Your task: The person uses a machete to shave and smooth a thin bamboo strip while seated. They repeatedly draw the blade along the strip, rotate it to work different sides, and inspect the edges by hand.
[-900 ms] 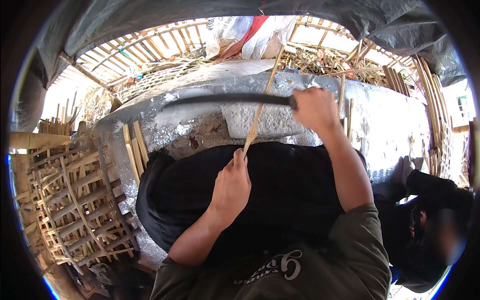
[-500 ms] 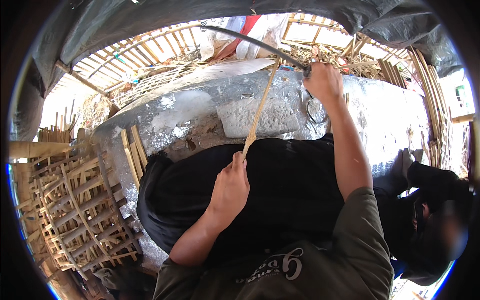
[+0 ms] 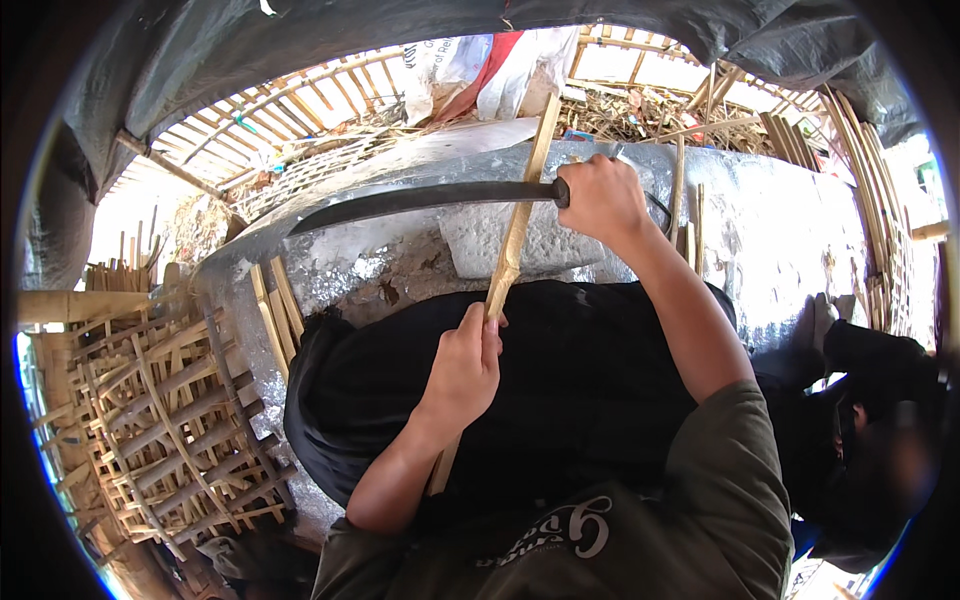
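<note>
My left hand (image 3: 464,368) is closed around a pale bamboo strip (image 3: 510,245) with a knot in it, just above my lap. The strip slants up and away, and its lower end shows beneath my left forearm. In my right hand (image 3: 604,200) is the dark handle of a machete, whose long, curved blade (image 3: 410,200) points left. Near the handle, the blade crosses in front of the strip's upper part; whether it touches, I cannot tell. Behind them, a rough grey stone block (image 3: 565,250) lies on the ground sheet.
A silvery grey sheet (image 3: 780,220) covers the ground ahead. Woven bamboo panels (image 3: 180,430) are stacked at left, with short bamboo pieces (image 3: 285,300) beside my knee. Another person in dark clothes (image 3: 870,420) sits at right. Dark tarpaulin (image 3: 330,50) hangs overhead.
The machete has swung down and left, its blade going from raised to nearly level across the strip. The strip has turned and now shows its broad face.
</note>
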A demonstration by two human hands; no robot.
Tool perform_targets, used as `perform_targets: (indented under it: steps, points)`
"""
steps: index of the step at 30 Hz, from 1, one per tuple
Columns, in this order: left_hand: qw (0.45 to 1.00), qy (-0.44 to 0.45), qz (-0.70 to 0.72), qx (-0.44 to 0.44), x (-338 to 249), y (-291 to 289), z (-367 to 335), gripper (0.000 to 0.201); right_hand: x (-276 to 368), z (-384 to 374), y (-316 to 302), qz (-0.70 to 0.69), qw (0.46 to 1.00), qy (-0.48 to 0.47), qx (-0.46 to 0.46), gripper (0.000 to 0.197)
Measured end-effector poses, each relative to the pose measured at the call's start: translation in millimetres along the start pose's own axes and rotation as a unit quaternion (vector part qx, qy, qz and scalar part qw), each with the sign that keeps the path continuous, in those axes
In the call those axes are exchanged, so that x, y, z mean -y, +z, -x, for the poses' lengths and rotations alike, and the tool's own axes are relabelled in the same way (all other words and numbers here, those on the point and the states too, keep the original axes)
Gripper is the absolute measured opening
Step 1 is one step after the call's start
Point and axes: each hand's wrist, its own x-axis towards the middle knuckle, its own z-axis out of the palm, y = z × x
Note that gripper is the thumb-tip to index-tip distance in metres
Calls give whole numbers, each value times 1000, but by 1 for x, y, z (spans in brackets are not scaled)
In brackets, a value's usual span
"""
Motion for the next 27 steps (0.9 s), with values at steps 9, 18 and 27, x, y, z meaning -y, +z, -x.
perform_targets:
  steps: [9, 18, 27]
  points:
    - [1000, 2, 2, 23, -9, -2, 6, 19, -52, -13, -8, -21, 990, 132, -40, 21]
    - [998, -20, 49, 33, -4, -4, 4, 20, -16, 4, -4, 40, 999, -12, -8, 20]
    - [999, 7, 42, 22, -9, -12, 3, 19, -38, -16, -4, -41, 991, 88, -87, 18]
